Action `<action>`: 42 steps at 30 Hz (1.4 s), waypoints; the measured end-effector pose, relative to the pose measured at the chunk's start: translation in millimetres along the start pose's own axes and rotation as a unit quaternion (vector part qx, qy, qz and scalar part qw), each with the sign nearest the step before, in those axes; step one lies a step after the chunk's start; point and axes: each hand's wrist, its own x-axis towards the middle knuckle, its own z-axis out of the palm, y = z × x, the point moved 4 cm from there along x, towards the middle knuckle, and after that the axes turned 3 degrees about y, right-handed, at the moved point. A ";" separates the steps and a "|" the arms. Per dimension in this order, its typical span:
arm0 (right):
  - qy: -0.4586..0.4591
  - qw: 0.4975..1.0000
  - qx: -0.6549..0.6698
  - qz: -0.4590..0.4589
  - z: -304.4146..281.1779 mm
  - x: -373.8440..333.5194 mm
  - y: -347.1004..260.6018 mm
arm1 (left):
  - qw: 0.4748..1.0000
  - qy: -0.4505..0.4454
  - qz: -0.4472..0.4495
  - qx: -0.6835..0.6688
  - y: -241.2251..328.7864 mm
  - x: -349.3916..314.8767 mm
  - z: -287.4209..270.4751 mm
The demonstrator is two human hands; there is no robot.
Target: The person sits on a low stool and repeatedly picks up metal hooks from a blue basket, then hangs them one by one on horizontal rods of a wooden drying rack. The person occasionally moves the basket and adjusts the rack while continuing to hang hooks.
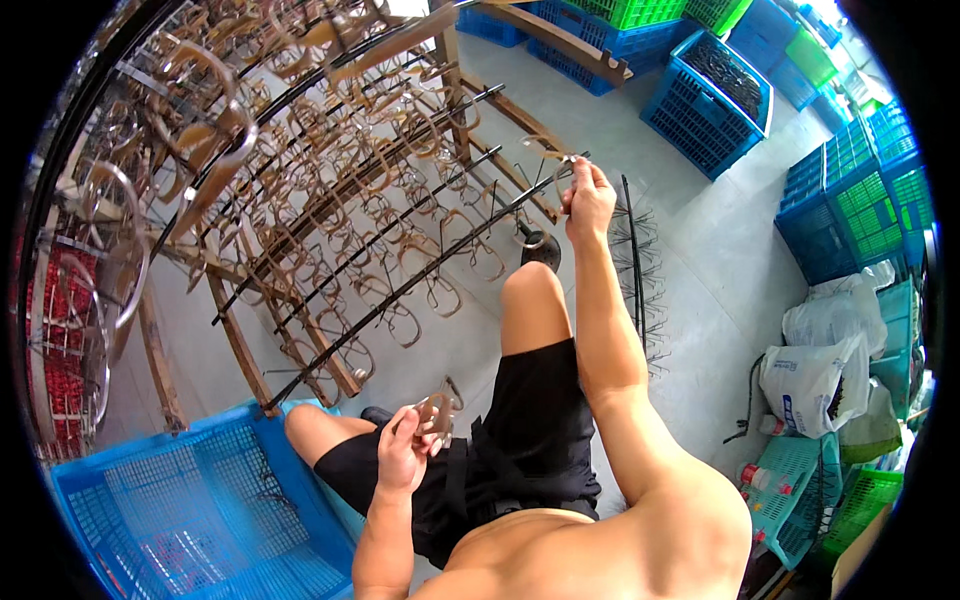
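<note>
Low in front of me, my left hand (402, 455) is closed on brown eyeglass frames (437, 412); how many it holds I cannot tell. My right arm stretches far forward. At the tip of a long black rod (440, 258), my right hand (590, 200) pinches a brown eyeglass frame (545, 150). Whether that frame touches the rod or sits round it I cannot make out. Many similar frames hang from this rod and from the parallel rods behind it, carried by a wooden rack (228, 330).
A blue crate (215, 420) stands at my near left. Beside my right arm, a dark rod with thin wire prongs (638, 270) stands out from the floor. Farther right are stacked blue and green crates (835, 200), white bags (815, 385) and a crate of black pieces (690, 120).
</note>
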 end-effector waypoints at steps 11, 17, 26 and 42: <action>-0.083 0.994 -0.024 0.059 8.1 12.7 3.5 | 0.999 -0.042 -0.002 -0.013 -4.0 10.3 -0.3; -0.082 0.994 0.018 0.064 4.6 13.2 12.3 | 0.989 -0.046 0.058 0.127 -7.2 14.5 5.6; -0.094 0.992 0.040 0.068 6.9 2.9 12.1 | 0.999 -0.010 0.033 0.042 -12.9 13.4 3.7; -0.114 0.975 -0.184 -0.059 1.7 -2.5 9.0 | 0.995 0.042 0.058 0.063 -4.8 30.2 11.8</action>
